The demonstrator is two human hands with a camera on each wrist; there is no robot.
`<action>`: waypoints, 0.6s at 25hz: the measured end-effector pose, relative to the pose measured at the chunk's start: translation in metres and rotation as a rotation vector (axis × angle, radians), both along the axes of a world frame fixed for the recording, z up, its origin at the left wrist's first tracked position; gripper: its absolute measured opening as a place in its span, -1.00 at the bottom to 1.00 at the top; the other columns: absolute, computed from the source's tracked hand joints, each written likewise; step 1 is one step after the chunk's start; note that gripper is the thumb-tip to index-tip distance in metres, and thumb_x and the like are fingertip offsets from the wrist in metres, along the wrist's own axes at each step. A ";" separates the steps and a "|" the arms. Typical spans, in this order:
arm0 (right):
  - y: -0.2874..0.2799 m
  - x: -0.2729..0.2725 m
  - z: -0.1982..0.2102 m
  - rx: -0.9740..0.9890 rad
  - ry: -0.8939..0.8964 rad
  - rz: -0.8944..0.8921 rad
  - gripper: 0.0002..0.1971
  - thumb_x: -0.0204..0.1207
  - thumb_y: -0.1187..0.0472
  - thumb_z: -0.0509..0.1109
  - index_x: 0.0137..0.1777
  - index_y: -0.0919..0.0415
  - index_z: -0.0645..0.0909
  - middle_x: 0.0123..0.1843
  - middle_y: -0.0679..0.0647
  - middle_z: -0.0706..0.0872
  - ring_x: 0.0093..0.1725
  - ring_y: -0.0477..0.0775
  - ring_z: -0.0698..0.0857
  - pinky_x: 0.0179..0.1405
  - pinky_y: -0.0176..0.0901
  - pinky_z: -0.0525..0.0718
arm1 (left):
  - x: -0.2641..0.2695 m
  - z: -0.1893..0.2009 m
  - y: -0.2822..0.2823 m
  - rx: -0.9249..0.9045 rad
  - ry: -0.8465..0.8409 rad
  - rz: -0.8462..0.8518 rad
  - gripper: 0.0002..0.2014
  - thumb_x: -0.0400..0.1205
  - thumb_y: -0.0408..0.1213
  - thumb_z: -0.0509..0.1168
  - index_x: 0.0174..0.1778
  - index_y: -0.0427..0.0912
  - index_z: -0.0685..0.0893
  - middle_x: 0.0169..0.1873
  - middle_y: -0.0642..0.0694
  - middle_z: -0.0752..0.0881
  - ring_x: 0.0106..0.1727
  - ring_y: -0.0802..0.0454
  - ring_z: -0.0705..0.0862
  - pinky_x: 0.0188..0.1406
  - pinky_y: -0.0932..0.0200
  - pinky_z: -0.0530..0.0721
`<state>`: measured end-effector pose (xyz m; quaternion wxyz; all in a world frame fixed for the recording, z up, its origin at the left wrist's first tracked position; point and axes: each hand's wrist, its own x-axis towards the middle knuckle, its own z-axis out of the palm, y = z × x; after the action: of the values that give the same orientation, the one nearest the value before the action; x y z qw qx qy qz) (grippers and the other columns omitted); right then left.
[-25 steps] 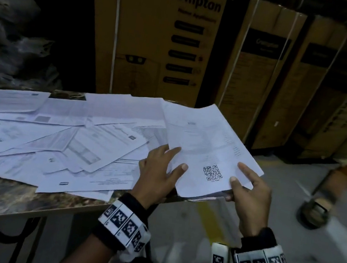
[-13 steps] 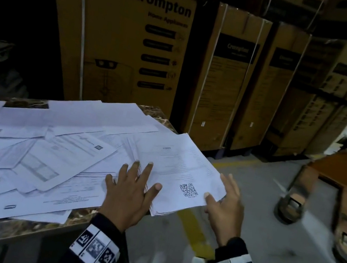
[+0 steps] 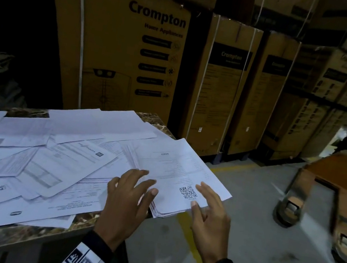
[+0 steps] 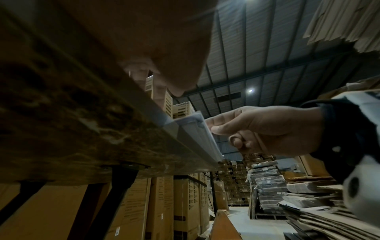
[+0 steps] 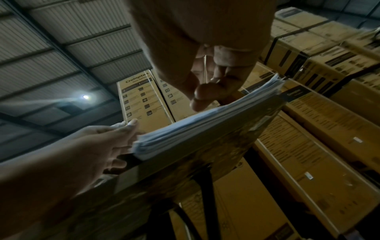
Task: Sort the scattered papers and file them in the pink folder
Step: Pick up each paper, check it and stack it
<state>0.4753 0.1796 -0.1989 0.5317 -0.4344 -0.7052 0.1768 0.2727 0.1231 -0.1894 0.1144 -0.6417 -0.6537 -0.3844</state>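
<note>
A squared stack of papers (image 3: 175,168), with a QR code on its top sheet, lies on the right corner of the table and hangs over the edge. My left hand (image 3: 135,185) rests spread on the stack's near left side. My right hand (image 3: 202,196) is at the near right edge, fingers loose; its thumb (image 4: 218,129) touches the stack's edge (image 4: 197,138). In the right wrist view, the right thumb (image 5: 198,99) is just over the stack (image 5: 205,125). Several loose sheets (image 3: 30,159) lie scattered to the left. The pink folder is out of view.
The marbled table (image 3: 79,226) ends just right of my hands. Tall Crompton cardboard boxes (image 3: 130,54) stand close behind it and along the back wall. An orange pallet jack (image 3: 328,193) sits on the grey floor to the right.
A second ago both hands held the stack up off the table. It has been laid down on the right corner and both hands have let go. My view has swung right, off the pink folder.
</note>
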 end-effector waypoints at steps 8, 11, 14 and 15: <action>-0.083 -0.062 -0.003 -0.167 0.094 0.309 -0.62 0.64 0.20 0.40 0.39 -0.18 0.62 0.41 -0.41 0.58 -0.15 -0.29 0.53 0.03 0.26 0.79 | -0.052 -0.006 -0.094 0.097 0.032 0.227 -0.72 0.66 -0.02 0.27 0.19 0.04 0.77 0.20 0.02 0.74 0.38 -0.10 0.63 0.23 -0.15 0.35; -0.098 -0.096 0.002 -0.168 0.102 0.399 -0.61 0.63 0.27 0.41 0.38 -0.14 0.64 0.38 -0.38 0.60 0.00 -0.33 0.61 0.14 0.21 0.76 | -0.089 -0.006 -0.122 0.048 -0.028 0.285 -0.67 0.65 0.02 0.26 0.26 0.01 0.75 0.25 -0.05 0.72 0.38 -0.14 0.61 0.21 -0.24 0.47; -0.099 -0.137 0.011 -0.187 0.064 0.485 -0.61 0.62 0.27 0.41 0.37 -0.13 0.64 0.38 -0.36 0.60 0.16 -0.13 0.69 0.09 0.00 0.75 | -0.131 0.006 -0.132 -0.128 -0.028 0.327 -0.50 0.65 0.19 0.14 0.34 0.00 0.71 0.33 -0.12 0.68 0.41 -0.21 0.59 0.23 -0.27 0.58; -0.097 -0.146 0.013 -0.199 0.051 0.511 -0.62 0.63 0.26 0.41 0.36 -0.15 0.64 0.39 -0.35 0.60 0.07 -0.08 0.71 -0.03 -0.11 0.75 | -0.139 0.011 -0.131 -0.259 -0.020 0.352 -0.41 0.62 0.27 0.08 0.41 0.03 0.66 0.41 -0.14 0.62 0.47 -0.22 0.53 0.29 -0.27 0.54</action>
<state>0.3294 0.0821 -0.1863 0.4422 -0.2879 -0.7575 0.3845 0.1342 -0.0083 -0.1784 0.0896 -0.5232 -0.8007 -0.2777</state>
